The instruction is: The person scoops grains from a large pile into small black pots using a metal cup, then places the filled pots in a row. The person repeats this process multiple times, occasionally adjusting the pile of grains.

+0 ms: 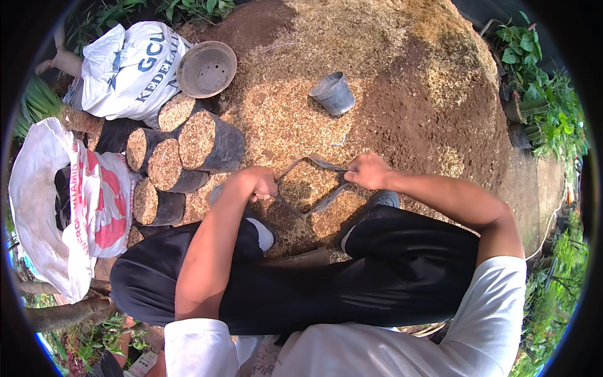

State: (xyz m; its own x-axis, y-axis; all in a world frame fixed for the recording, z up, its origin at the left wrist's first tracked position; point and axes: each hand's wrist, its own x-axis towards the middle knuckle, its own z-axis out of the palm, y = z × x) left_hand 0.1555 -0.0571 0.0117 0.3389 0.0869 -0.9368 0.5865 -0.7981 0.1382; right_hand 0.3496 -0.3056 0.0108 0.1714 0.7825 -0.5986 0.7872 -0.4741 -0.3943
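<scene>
Between my feet, a black plastic planting bag (325,202) has its mouth pulled into a diamond shape. Pale husk mix shows inside the rim; how deep the bag goes is hidden. On its left side, my left hand (256,182) is closed around the edge. My right hand (369,171) pinches the opposite edge at the right. Beyond the bag, a small grey pot (333,94) lies tilted on the husk and soil heap (276,107).
Several black planting bags filled with husk (211,141) stand at my left. Behind them are a round grey-brown pot (206,69) and a white sack (129,69). A red-and-white sack (94,207) gapes at the far left. Green plants (546,107) border the right side.
</scene>
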